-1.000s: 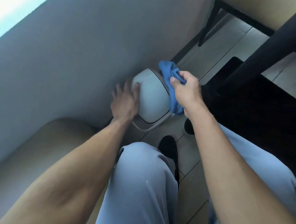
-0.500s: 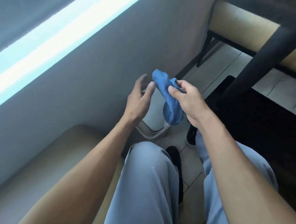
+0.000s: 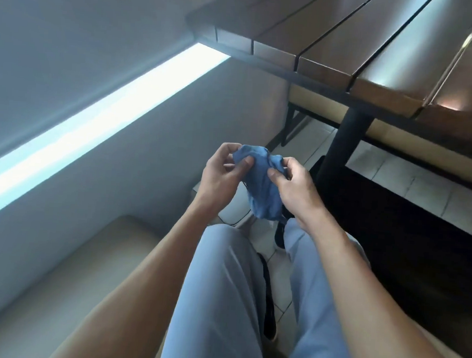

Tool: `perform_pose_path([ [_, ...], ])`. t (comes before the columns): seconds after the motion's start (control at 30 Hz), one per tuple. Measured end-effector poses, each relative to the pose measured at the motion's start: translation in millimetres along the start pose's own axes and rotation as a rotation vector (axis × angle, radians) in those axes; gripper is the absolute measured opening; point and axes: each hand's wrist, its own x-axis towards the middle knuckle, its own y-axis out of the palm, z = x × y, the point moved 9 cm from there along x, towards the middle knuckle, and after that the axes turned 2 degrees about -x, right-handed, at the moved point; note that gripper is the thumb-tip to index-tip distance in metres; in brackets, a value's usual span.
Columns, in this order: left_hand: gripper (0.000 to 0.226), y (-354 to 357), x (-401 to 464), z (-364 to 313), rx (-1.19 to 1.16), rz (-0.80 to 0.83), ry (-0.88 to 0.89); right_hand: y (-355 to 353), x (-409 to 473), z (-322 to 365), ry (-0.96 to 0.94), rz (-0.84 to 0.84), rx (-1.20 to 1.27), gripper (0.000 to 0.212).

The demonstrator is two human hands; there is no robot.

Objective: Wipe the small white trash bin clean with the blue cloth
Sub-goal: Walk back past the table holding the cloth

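Above the knees, off the desk (image 3: 377,63) entirely — blue cloth (image 3: 262,189) bunched between both hands. Left hand (image 3: 224,175) curled, thumb and fingertips pinching its upper left fold; right hand (image 3: 293,185) curled likewise, pinching the upper right. White trash bin (image 3: 233,215) on the floor below — mostly hidden.

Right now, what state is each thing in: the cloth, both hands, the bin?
blue cloth: bunched, held up in the air between both hands, lower end hanging down.
left hand: pinching the cloth's upper left part.
right hand: pinching the cloth's upper right part.
white trash bin: on the floor below the hands, mostly hidden; nothing touches it.
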Motion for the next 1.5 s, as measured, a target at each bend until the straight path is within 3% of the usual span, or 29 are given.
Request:
perform_pose_path([
  [0.37, 0.011, -1.3, -21.1, -50.4, 0.088, -0.019, 0.197, -3.1, -35.1, 37.9, 0.024, 0.172, 0.303, 0.018],
  [0.47, 0.01, -0.6, -16.3, -52.7, 0.099, -0.025, 0.18, -4.5, -27.1, 41.5, -0.013, 0.165, 0.277, 0.028],
  [0.67, 0.008, -14.8, 12.7, -55.6, 0.089, -0.068, 0.125, 19.8, 7.6, 63.0, -0.121, 0.214, 0.121, 0.016],
  [0.8, 0.006, -27.5, 35.4, -70.9, 0.08, -0.108, 0.094, 42.1, 30.1, 80.2, -0.07, 0.284, 0.109, 0.014],
  [0.93, 0.011, -41.1, 48.7, -113.1, 0.164, -0.151, 0.037, 50.8, 32.4, 114.6, 0.007, 0.319, 0.148, 0.017],
  [1.2, 0.006, -52.0, 53.4, -238.2, 0.14, -0.105, -0.131, 25.9, 15.5, 213.0, 0.374, 0.439, 0.452, 0.01],
  [1.37, 0.013, -48.8, 55.3, -323.6, 0.182, -0.04, -0.139, -11.3, 4.8, 278.1, 0.495, 0.423, 0.569, 0.034],
  [1.5, 0.011, -26.9, 60.4, -382.1, 0.145, 0.038, -0.103, -35.9, -5.9, 324.3, 0.482, 0.414, 0.548, 0.043],
])
